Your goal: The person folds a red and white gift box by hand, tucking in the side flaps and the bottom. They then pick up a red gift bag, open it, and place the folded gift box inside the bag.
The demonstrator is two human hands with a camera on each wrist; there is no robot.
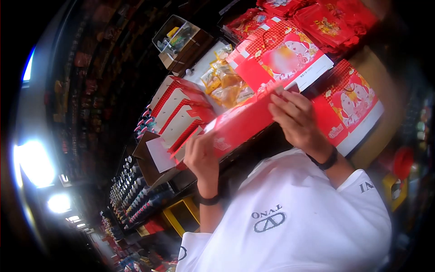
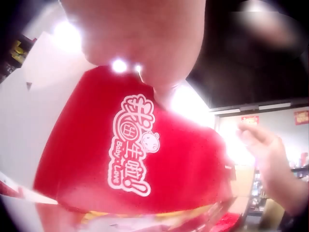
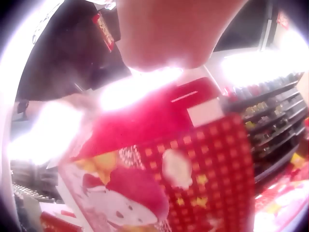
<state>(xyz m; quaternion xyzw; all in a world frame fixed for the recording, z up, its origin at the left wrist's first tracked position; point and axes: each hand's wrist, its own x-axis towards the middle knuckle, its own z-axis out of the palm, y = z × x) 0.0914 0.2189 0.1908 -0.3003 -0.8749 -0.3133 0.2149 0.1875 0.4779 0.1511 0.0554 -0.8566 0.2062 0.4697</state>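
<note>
A red gift box [image 1: 247, 124] with a white logo is held at a slant in front of the white shirt. At its lower-left end, my left hand [image 1: 201, 158] grips the edge with curled fingers. Over the upper-right end, my right hand [image 1: 297, 120] holds the box near a small pale tab. The left wrist view shows the box's red side [image 2: 87, 145] with its logo below my left hand [image 2: 140, 38]. In the right wrist view, my right hand [image 3: 169, 34] is above the box's checked, cartoon-printed face [image 3: 203, 169] and pale tab [image 3: 205, 112].
Several folded red-and-white boxes [image 1: 179, 111] stand in an open carton [image 1: 154, 167] at left. Yellow packets [image 1: 226, 84] lie behind the held box. Flat printed boxes [image 1: 290, 59] and red bags [image 1: 326, 25] lie farther right. A clear bin [image 1: 176, 38] stands at the back.
</note>
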